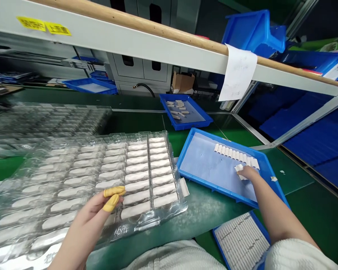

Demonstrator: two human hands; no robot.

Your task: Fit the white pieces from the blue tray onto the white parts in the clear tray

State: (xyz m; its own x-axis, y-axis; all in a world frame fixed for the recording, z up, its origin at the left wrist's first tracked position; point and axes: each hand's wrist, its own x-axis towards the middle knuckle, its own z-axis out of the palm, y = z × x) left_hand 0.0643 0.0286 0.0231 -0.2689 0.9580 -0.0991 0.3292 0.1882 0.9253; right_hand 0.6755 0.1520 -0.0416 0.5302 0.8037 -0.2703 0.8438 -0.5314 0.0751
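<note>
My left hand (pixel 94 213) hovers over a clear plastic blister tray (pixel 81 176) filled with white oblong parts. Its thumb and forefinger wear yellow finger cots and are held slightly apart with nothing between them. My right hand (pixel 246 172) reaches into a blue tray (pixel 202 165) and its fingers close on a small white part (pixel 239 168) at the near end of a row of white parts (pixel 236 154). One loose white part (pixel 184 186) lies at the blister tray's right edge.
A second blue tray (pixel 186 111) with several white parts sits farther back on the green table. Stacked clear trays (pixel 45 120) lie at the left. Another blue tray (pixel 242 240) of white parts is near my body. A shelf rail with a paper tag (pixel 238 73) crosses overhead.
</note>
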